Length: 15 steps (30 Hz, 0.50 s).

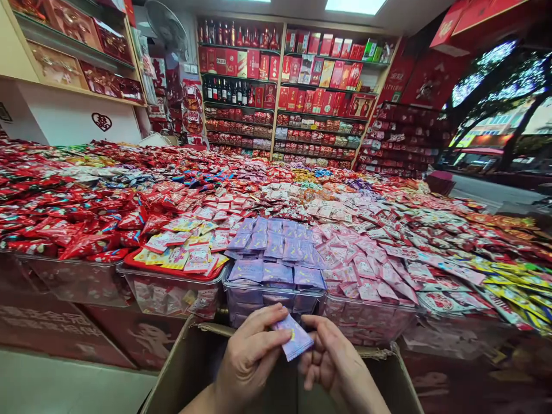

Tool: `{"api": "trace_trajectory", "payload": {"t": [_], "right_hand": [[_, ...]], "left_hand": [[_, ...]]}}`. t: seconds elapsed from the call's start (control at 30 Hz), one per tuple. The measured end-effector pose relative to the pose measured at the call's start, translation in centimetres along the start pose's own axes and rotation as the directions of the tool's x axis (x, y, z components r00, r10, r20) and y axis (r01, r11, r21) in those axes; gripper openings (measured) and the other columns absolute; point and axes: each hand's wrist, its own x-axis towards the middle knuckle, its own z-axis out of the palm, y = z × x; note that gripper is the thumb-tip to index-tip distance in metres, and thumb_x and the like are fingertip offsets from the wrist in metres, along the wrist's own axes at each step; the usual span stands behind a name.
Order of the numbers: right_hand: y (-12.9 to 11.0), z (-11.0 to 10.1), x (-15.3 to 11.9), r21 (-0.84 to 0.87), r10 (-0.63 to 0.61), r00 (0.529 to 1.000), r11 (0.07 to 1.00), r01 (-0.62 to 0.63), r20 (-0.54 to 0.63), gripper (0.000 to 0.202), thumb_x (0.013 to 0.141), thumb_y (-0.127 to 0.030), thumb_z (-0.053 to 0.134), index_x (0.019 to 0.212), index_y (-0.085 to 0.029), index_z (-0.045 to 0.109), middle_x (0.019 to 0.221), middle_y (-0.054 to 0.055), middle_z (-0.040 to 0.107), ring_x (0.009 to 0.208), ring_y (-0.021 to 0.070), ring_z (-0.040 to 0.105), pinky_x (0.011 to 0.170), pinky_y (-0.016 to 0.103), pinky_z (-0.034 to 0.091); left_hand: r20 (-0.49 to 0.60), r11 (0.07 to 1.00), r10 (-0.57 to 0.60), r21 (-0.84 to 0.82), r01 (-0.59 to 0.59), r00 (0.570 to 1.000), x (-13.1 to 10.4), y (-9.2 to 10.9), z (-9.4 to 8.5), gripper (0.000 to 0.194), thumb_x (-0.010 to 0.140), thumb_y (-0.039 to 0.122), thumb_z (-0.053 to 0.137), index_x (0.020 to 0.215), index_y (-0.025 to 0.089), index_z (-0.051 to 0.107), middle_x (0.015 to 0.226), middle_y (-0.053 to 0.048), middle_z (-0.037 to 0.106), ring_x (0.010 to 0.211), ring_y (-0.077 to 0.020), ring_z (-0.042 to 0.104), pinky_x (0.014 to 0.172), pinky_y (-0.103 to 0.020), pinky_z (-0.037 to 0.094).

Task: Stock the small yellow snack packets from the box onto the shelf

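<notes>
A person's left hand (254, 348) holds a small lavender sachet (297, 346) with a yellow mark, pinched between the thumb and fingers. The right hand (334, 353) is just beside the sachet's right corner, its fingers loosely curled; whether it also grips that edge cannot be told. The sachet is above an open cardboard box (170, 368), whose flaps or rim show at the near side of the display.

Just beyond the box, a clear plastic bin (276, 294) is heaped with matching lavender sachets (276, 247), stacked in rough rows. To its left, another bin with a red rim holds yellow and pink sachets (190, 238), and farther left lie plump red packets (92, 230). To the right of the lavender heap are pale pink sachets (366, 259), then red-and-white packets (440, 276), and at the far right yellow-and-blue packets (517, 287).

More wrapped packets spread across the display toward the far wall, where shelves carry wine bottles (226, 92) and red gift boxes (319, 100). A standing fan (166, 26) is at the far left, and a heart-shaped sign (102, 122) is on the white panel at left.
</notes>
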Motion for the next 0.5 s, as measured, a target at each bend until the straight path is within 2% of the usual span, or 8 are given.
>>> {"api": "trace_trajectory", "payload": {"t": [0.07,0.1,0.17,0.23,0.3,0.37,0.5], "right_hand": [[0.1,0.6,0.0,0.040,-0.040,0.999,0.998,0.040,-0.006,0.037,0.069,-0.039,0.062,0.096,-0.017,0.049,0.062,-0.001,0.054,0.050,0.0089,0.051,0.045,0.021,0.044],[0.1,0.7,0.0,0.024,-0.072,0.997,0.997,0.072,-0.022,0.038,0.068,-0.035,0.065,0.095,-0.017,0.048,0.063,-0.001,0.055,0.051,0.0080,0.051,0.047,0.020,0.044],[0.0,0.7,0.0,-0.027,-0.113,0.993,0.993,0.112,-0.041,0.038,0.068,-0.032,0.066,0.096,-0.016,0.047,0.067,0.000,0.057,0.051,0.0071,0.050,0.047,0.020,0.043],[-0.2,0.5,0.0,-0.079,-0.128,0.991,0.989,0.125,-0.033,0.036,0.070,-0.033,0.064,0.097,-0.016,0.046,0.070,0.001,0.058,0.052,0.0072,0.050,0.048,0.020,0.043],[-0.3,0.2,-0.1,-0.132,-0.120,0.993,0.984,0.117,-0.016,0.035,0.071,-0.033,0.063,0.096,-0.016,0.046,0.074,0.002,0.060,0.056,0.0080,0.052,0.050,0.021,0.044],[-0.3,0.2,-0.2,-0.167,-0.116,0.993,0.980,0.112,-0.016,0.033,0.070,-0.035,0.063,0.094,-0.016,0.048,0.076,0.003,0.061,0.058,0.0091,0.053,0.051,0.021,0.045],[0.3,0.6,-0.7,-0.217,-0.190,0.980,0.961,0.173,-0.063,0.031,0.068,-0.038,0.064,0.088,-0.016,0.053,0.071,0.003,0.061,0.059,0.0107,0.054,0.052,0.021,0.045]], "left_hand": [[0.038,0.998,0.066,0.023,-0.067,0.997,-0.1,0.0,0.1,0.038,0.073,0.005,0.050,0.099,0.029,0.062,0.114,-0.006,0.057,0.113,-0.0227,0.045,0.093,-0.041,0.037],[0.039,0.998,0.058,0.015,-0.059,0.998,-0.2,0.1,0.2,0.038,0.074,0.005,0.049,0.101,0.028,0.061,0.119,-0.007,0.054,0.115,-0.0234,0.042,0.095,-0.042,0.035],[-0.017,0.998,-0.034,-0.048,0.033,0.999,-0.3,0.4,0.4,0.036,0.077,0.007,0.045,0.106,0.026,0.058,0.128,-0.008,0.044,0.119,-0.0244,0.038,0.096,-0.042,0.033],[-0.079,0.968,-0.190,-0.183,0.173,0.979,-0.3,0.6,0.6,0.035,0.081,0.012,0.042,0.113,0.026,0.049,0.132,-0.009,0.038,0.117,-0.0236,0.040,0.092,-0.038,0.038],[-0.061,0.895,-0.332,-0.336,0.294,0.941,-0.1,0.8,0.8,0.036,0.082,0.019,0.042,0.117,0.026,0.041,0.126,-0.010,0.044,0.108,-0.0211,0.048,0.082,-0.031,0.045],[0.023,0.807,-0.432,-0.436,0.398,0.902,0.1,0.8,0.9,0.041,0.079,0.023,0.049,0.118,0.025,0.035,0.112,-0.009,0.053,0.097,-0.0186,0.054,0.075,-0.028,0.047],[0.151,0.676,-0.526,-0.523,0.519,0.837,0.4,1.1,1.2,0.052,0.074,0.023,0.058,0.118,0.022,0.031,0.091,-0.005,0.061,0.083,-0.0151,0.058,0.073,-0.026,0.045]]}}
